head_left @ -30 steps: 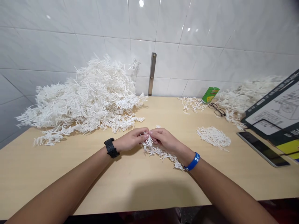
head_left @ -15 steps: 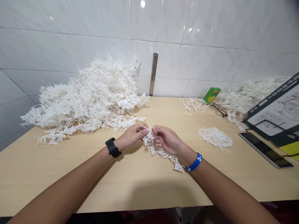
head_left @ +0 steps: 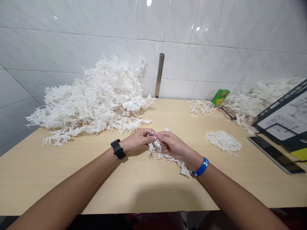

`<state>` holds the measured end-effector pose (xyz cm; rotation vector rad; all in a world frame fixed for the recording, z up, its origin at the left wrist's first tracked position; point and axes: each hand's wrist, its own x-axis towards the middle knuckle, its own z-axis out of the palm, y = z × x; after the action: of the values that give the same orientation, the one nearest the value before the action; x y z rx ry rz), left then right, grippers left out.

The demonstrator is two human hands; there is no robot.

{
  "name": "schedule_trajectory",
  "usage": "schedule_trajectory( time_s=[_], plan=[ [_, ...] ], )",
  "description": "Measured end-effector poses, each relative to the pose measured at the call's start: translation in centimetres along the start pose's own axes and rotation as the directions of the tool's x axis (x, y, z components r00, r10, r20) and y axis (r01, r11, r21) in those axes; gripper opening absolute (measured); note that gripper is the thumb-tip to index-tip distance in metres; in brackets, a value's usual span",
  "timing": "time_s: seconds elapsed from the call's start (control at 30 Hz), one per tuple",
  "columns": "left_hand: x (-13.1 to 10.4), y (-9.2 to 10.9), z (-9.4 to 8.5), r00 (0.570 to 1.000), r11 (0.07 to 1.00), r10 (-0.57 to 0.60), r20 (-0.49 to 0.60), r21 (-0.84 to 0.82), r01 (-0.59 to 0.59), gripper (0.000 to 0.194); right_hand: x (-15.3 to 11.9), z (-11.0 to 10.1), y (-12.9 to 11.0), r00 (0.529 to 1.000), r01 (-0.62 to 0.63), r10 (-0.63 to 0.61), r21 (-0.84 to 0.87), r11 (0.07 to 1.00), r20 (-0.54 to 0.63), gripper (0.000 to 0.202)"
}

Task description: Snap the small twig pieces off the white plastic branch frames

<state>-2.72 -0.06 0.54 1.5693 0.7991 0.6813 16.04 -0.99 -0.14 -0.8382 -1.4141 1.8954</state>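
Note:
My left hand, with a black watch on its wrist, is closed in a pinch on a white branched plastic strip. My right hand, wearing a blue wristband, meets it fingertip to fingertip and pinches the same strip. The exact spot of the grip is hidden by the fingers. Under and beside my right hand, more white fringed strips trail along the table. A large tangled heap of such strips rises to the left of my hands.
On the right lie a small pile of white pieces, a phone and glasses. A green box stands behind scattered strands. A printed carton and another white heap border the wooden table. A metal bar is against the tiled wall.
My right hand's fingertips have come up to my left fingertips and closed on the strip. The view has shifted slightly, so the surroundings sit a little further right.

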Motion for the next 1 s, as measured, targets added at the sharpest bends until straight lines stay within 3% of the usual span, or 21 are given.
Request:
schedule_trajectory(
  time_s=[0.17,0.3,0.43,0.57,0.7,0.8,0.9,1.0],
  plan=[
    [-0.38,-0.24,-0.07,0.996,0.959,0.021,0.085,-0.283,0.004,0.033,-0.11,-0.04,0.3,0.987,0.132,-0.137,0.058,0.99,0.083,0.047],
    [-0.61,0.33,0.21,0.997,0.86,0.078,0.008,-0.506,-0.063,0.029,-0.37,0.27,0.06,0.974,0.197,-0.216,0.223,0.955,0.064,0.046],
    [-0.27,0.53,0.37,0.993,0.914,0.078,-0.093,-0.39,-0.109,0.03,-0.34,0.28,-0.45,0.995,0.094,-0.103,0.371,0.924,0.005,0.03],
    [0.05,0.17,0.4,0.994,0.972,0.049,-0.097,-0.226,-0.069,0.035,0.08,0.07,-0.5,0.998,-0.042,0.053,0.4,0.916,-0.017,0.018],
    [0.05,0.19,0.47,0.997,0.988,0.019,-0.08,-0.151,-0.03,0.038,0.32,0.27,-0.13,0.992,-0.054,0.085,0.288,0.956,-0.095,0.032],
    [-0.02,0.42,0.55,0.997,0.992,-0.022,-0.074,-0.128,0.013,0.039,0.2,0.56,0.1,0.987,0.039,-0.034,0.026,0.999,-0.159,0.043],
    [-0.1,0.51,0.56,0.996,0.99,-0.056,-0.07,-0.13,0.046,0.039,0.02,0.57,0.08,0.985,0.093,-0.116,-0.176,0.98,-0.126,0.046],
    [-0.18,0.33,0.5,0.999,0.984,-0.046,-0.024,-0.175,0.041,0.038,-0.12,0.34,-0.13,0.993,0.09,-0.102,-0.195,0.977,-0.052,0.045]
  ],
)
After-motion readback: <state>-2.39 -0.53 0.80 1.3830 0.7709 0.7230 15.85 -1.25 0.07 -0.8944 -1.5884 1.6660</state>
